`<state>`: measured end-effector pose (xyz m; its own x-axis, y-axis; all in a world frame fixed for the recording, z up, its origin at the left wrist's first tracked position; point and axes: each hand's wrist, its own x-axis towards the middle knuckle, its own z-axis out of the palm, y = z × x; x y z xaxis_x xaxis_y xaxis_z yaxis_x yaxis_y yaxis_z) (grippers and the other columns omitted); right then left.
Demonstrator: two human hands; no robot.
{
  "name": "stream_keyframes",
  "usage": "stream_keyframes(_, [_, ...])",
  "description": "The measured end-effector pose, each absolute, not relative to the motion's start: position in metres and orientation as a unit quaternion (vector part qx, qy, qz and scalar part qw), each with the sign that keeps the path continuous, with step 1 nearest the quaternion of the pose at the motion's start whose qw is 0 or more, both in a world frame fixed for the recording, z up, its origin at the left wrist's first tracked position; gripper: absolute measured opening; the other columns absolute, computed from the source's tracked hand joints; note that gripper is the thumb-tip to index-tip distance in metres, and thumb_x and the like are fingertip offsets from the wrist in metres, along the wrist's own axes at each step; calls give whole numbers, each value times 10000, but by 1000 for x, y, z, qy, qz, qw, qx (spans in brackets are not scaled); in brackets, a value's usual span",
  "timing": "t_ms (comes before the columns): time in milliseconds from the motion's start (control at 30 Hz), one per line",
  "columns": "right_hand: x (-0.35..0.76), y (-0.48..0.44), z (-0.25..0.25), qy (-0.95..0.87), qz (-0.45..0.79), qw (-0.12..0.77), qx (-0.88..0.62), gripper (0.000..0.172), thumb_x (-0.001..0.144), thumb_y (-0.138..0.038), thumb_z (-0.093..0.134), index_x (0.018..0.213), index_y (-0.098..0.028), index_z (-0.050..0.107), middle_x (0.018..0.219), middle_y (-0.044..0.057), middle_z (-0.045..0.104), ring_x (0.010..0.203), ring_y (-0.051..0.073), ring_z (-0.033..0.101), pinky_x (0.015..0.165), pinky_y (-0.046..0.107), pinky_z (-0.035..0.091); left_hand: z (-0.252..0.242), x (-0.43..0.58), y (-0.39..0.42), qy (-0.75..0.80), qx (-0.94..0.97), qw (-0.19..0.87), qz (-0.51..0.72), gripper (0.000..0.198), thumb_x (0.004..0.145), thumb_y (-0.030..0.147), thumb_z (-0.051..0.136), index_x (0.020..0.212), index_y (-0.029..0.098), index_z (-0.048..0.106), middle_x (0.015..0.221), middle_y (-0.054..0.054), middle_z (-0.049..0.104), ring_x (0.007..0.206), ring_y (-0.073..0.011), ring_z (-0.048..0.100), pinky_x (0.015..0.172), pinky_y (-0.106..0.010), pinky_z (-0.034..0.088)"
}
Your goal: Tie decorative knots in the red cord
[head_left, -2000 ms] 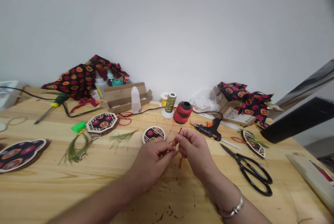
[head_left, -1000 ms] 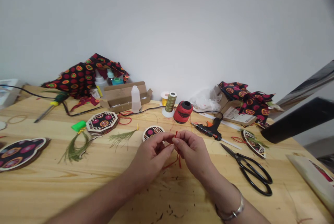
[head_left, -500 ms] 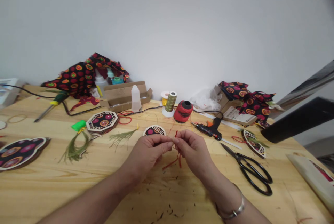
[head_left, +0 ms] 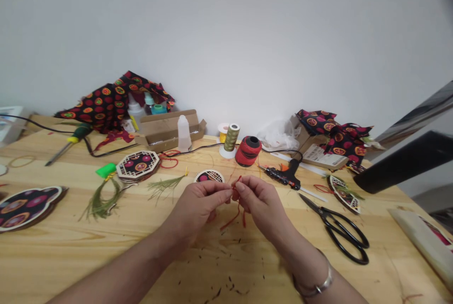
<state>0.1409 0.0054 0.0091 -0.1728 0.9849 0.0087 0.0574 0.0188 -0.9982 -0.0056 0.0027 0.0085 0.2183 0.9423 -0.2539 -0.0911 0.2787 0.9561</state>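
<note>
Red cord (head_left: 231,222) runs between my fingertips, and its loose ends hang below them over the table. My left hand (head_left: 207,200) pinches the cord between thumb and forefinger. Opposite it, my right hand (head_left: 260,200) is closed on the same cord, a short piece sticking up above the thumb. The fingertips of both hands almost meet and hide part of the cord. Just behind them lies a round fretwork ornament (head_left: 209,176), partly covered by my left hand. A spool of red thread (head_left: 248,151) stands beyond my right hand.
Black-handled scissors (head_left: 339,228) and a glue gun (head_left: 285,175) lie at right. Left are an octagonal ornament (head_left: 138,164), a green tassel (head_left: 102,200) and a screwdriver (head_left: 69,143). Behind stand a clear bottle (head_left: 184,135), an olive thread spool (head_left: 231,138) and an open cardboard box (head_left: 155,134).
My fingertips have shifted slightly on the cord, and more red cord shows between them. Both hands stay in nearly the same place; the things on the table have not moved.
</note>
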Motion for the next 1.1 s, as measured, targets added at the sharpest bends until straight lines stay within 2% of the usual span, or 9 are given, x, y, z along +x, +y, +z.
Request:
stream_keyframes(167, [146, 6, 6, -653, 403, 404, -499, 225, 855, -323, 452, 762, -175, 594, 654, -10, 547, 615, 106, 469, 565, 210, 372, 11, -5, 5, 489, 403, 648, 422, 170, 674, 323, 676, 723, 160, 672, 597, 47, 542, 393, -17, 319, 373, -153, 216])
stream_keyframes(333, [148, 1, 10, -694, 278, 375, -549, 259, 839, -353, 489, 669, -176, 574, 569, -23, 529, 533, 99, 432, 496, 207, 321, 10, -5, 7, 489, 397, 645, 433, 163, 688, 315, 660, 723, 155, 656, 633, 39, 587, 355, -4, 272, 348, -153, 201])
stream_keyframes(433, [146, -5, 12, -710, 223, 373, -555, 245, 831, -347, 506, 662, -181, 569, 543, -27, 535, 492, 94, 428, 471, 209, 302, 9, -5, 8, 487, 395, 641, 443, 151, 696, 307, 652, 706, 157, 651, 516, 58, 535, 346, -15, 266, 343, -152, 198])
stream_keyframes(567, [141, -13, 10, -768, 122, 365, -512, 159, 844, -281, 500, 753, -185, 589, 625, -2, 602, 545, 113, 494, 526, 232, 320, 7, -5, 8, 484, 389, 638, 455, 144, 690, 293, 661, 682, 151, 645, 412, 80, 445, 339, -21, 249, 337, -151, 185])
stream_keyframes(667, [139, -15, 6, -828, -2, 337, -447, 134, 855, -221, 473, 793, -172, 582, 667, 28, 616, 597, 142, 513, 568, 267, 313, 5, -5, 8, 471, 366, 662, 455, 151, 681, 290, 670, 668, 144, 635, 481, 54, 517, 340, -13, 265, 336, -152, 194])
stream_keyframes(800, [139, -17, 4, -884, -142, 251, -368, 147, 847, -142, 439, 744, -162, 541, 620, 35, 560, 560, 153, 457, 545, 301, 263, 3, -7, 9, 444, 322, 709, 443, 176, 673, 294, 683, 709, 127, 637, 589, 14, 579, 345, -1, 280, 329, -149, 186])
stream_keyframes(967, [137, -20, 10, -916, -172, 188, -311, 205, 819, -64, 371, 749, -149, 544, 614, 42, 526, 552, 167, 426, 517, 325, 257, 4, -7, 10, 425, 285, 745, 429, 147, 696, 253, 671, 708, 123, 603, 578, 27, 555, 348, 5, 306, 326, -128, 180])
stream_keyframes(1033, [137, -20, 12, -921, -139, 212, -294, 204, 829, -88, 387, 729, -150, 553, 635, 44, 536, 584, 165, 443, 535, 324, 294, 4, -7, 10, 413, 273, 757, 427, 132, 698, 236, 669, 710, 131, 589, 544, 47, 516, 354, -2, 329, 332, -126, 197])
stream_keyframes(1100, [138, -19, 13, -909, -60, 278, -304, 162, 837, -149, 443, 738, -152, 571, 715, 52, 565, 670, 166, 483, 605, 320, 354, 4, -8, 10, 399, 267, 765, 430, 128, 701, 232, 667, 722, 138, 583, 529, 59, 485, 369, -10, 353, 345, -126, 216])
